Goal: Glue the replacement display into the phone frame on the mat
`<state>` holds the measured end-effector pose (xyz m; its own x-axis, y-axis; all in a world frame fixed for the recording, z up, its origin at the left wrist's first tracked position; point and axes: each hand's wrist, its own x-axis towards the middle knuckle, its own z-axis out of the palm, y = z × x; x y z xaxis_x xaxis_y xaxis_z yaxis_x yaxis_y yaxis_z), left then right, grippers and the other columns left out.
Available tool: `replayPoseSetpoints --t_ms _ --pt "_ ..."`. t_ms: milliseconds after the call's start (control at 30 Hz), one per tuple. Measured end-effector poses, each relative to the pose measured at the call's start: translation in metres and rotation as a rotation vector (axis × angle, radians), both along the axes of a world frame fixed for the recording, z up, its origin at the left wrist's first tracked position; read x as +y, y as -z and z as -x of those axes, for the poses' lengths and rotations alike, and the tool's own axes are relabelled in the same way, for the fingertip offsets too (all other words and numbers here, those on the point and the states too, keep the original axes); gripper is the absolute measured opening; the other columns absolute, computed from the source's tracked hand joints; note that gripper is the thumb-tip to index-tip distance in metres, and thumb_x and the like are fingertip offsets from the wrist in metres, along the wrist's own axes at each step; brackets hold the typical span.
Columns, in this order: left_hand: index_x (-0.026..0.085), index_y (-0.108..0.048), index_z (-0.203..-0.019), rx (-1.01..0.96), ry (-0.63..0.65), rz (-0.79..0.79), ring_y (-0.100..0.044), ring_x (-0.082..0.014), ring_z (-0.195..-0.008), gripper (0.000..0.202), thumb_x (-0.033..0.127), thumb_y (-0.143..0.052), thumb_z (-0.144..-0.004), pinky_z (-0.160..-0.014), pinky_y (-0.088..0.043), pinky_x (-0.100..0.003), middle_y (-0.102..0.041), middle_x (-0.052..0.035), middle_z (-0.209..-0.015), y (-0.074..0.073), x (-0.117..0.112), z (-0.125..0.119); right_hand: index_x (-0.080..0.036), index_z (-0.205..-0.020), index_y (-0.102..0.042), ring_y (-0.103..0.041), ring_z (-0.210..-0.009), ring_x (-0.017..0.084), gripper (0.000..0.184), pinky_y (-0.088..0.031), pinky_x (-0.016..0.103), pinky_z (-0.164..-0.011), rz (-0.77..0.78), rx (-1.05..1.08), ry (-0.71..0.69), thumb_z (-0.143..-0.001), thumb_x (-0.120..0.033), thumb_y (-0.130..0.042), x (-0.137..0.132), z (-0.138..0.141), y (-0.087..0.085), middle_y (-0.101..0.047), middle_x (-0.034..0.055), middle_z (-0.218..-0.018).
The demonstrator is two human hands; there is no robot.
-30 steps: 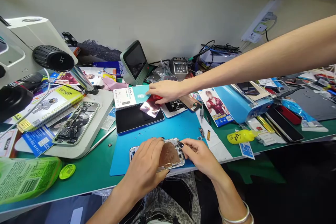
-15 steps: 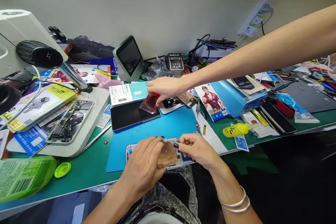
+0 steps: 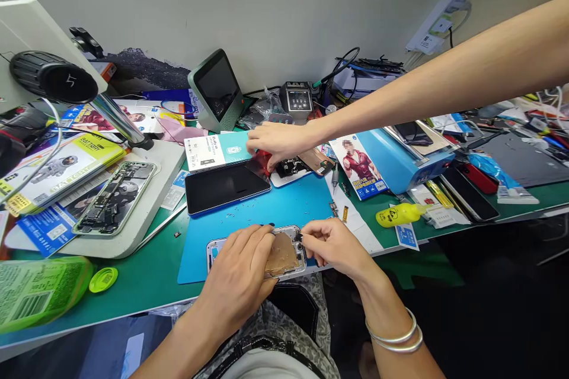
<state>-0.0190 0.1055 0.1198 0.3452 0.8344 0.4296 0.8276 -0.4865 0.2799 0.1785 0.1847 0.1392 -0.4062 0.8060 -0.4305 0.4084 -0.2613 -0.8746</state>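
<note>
An opened phone housing [image 3: 284, 252] with a copper-coloured sheet lies at the front edge of the blue mat [image 3: 297, 204]. My left hand [image 3: 237, 263] lies across its left part, fingers together on top and thumb along the near edge, gripping it. At the housing's right end my right hand [image 3: 335, 247] is closed in a pinch, thumb and index finger at the corner by the round camera openings. Whatever sits between those fingertips is hidden. Behind the housing rests a black-screened phone [image 3: 229, 185].
Another person's hand [image 3: 278, 141] reaches in from the right, holding a reddish film [image 3: 262, 164]. An opened phone [image 3: 114, 196] lies on the microscope base [image 3: 149, 213]. A yellow bottle [image 3: 398, 214], a blue machine [image 3: 400, 160] and a green bottle [image 3: 40, 290] stand around.
The view has tilted slightly down. My right fingertips stay at the housing's corner, with the hand turned a little. The other person's hand and film have moved slightly rightward over the phones.
</note>
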Motion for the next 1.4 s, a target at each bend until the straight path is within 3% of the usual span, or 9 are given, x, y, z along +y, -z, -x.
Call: replayPoseSetpoints --t_ms 200,533,733,1067,1400 --pt "0.008 -0.051 -0.12 -0.021 -0.001 0.012 -0.06 -0.0307 -0.109 0.058 0.014 -0.074 -0.067 -0.089 -0.055 -0.045 -0.066 -0.0155 -0.119 -0.001 -0.004 -0.002 -0.017 -0.05 -0.055 -0.042 -0.033 0.006 0.017 -0.028 0.017 -0.035 -0.015 0.026 0.005 -0.064 -0.024 -0.049 -0.003 -0.003 0.002 -0.054 -0.0024 -0.043" --pt "0.006 -0.053 -0.115 0.016 0.005 -0.016 -0.059 -0.0321 -0.109 0.047 0.013 -0.069 -0.071 -0.087 -0.054 -0.046 -0.067 -0.0173 -0.118 -0.012 -0.007 0.0 -0.016 -0.06 -0.058 -0.046 -0.033 0.008 0.017 -0.036 0.017 -0.035 0.049 0.098 0.017 -0.068 -0.032 -0.056 -0.008 -0.005 0.002 -0.055 -0.0032 -0.045" --pt "0.006 -0.053 -0.117 0.025 0.031 -0.021 -0.058 -0.0313 -0.111 0.043 0.01 -0.063 -0.075 -0.088 -0.052 -0.046 -0.066 -0.0168 -0.12 -0.017 -0.008 -0.003 -0.017 -0.053 -0.053 -0.041 -0.032 0.005 0.017 -0.029 0.014 -0.033 0.031 0.088 0.028 -0.065 -0.027 -0.059 -0.006 -0.003 0.003 -0.048 -0.0055 -0.038" --pt "0.01 -0.051 -0.12 -0.051 0.021 0.043 -0.059 -0.028 -0.112 0.055 0.019 -0.075 -0.071 -0.092 -0.051 -0.041 -0.066 -0.0126 -0.121 -0.014 -0.011 0.0 -0.017 -0.053 -0.054 -0.047 -0.032 0.007 0.015 -0.035 0.016 -0.034 0.11 0.137 0.025 -0.064 -0.028 -0.053 -0.012 -0.007 -0.003 -0.053 -0.0044 -0.042" --pt "0.012 -0.049 -0.122 -0.041 0.017 0.064 -0.057 -0.0279 -0.114 0.054 0.021 -0.072 -0.074 -0.092 -0.051 -0.04 -0.065 -0.0121 -0.125 -0.015 -0.011 0.0 -0.015 -0.065 -0.061 -0.051 -0.035 0.009 0.019 -0.038 0.018 -0.038 0.128 0.186 0.028 -0.067 -0.033 -0.054 -0.015 -0.011 -0.007 -0.056 -0.0026 -0.045"
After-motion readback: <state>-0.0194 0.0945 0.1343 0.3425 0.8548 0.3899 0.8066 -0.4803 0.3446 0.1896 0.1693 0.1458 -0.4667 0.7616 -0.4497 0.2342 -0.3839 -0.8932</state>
